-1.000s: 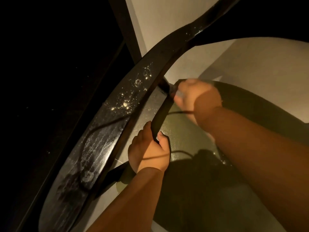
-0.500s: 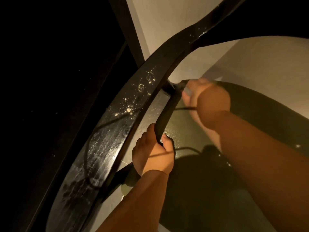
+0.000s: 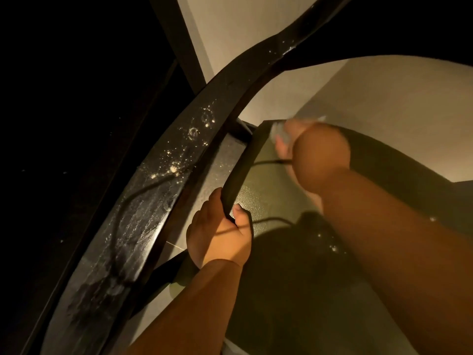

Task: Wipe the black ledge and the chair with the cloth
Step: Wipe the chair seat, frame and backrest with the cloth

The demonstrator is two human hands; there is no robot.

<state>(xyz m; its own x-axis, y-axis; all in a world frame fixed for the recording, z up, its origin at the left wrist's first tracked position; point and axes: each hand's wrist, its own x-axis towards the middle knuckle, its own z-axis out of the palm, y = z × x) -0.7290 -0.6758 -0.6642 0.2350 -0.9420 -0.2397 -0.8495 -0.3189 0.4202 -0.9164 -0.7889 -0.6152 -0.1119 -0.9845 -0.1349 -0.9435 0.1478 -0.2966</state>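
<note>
A dark olive chair (image 3: 271, 198) fills the lower right, its textured seat below my arms. My left hand (image 3: 220, 231) is closed around the chair's black left edge. My right hand (image 3: 307, 144) is at the chair's far corner, blurred, with a pale cloth (image 3: 279, 131) bunched under its fingers. The black ledge (image 3: 163, 180) curves from lower left to upper right beside the chair, speckled with white dust and smears.
A pale wall (image 3: 245, 29) rises behind the ledge. Pale floor (image 3: 399, 106) shows past the chair. A dark upright post (image 3: 179, 39) stands at the top. The left side is in darkness. A thin dark cord shadow crosses the seat.
My right hand has moved to the right along the chair's far edge with the cloth. My left hand keeps its grip on the chair's left edge.
</note>
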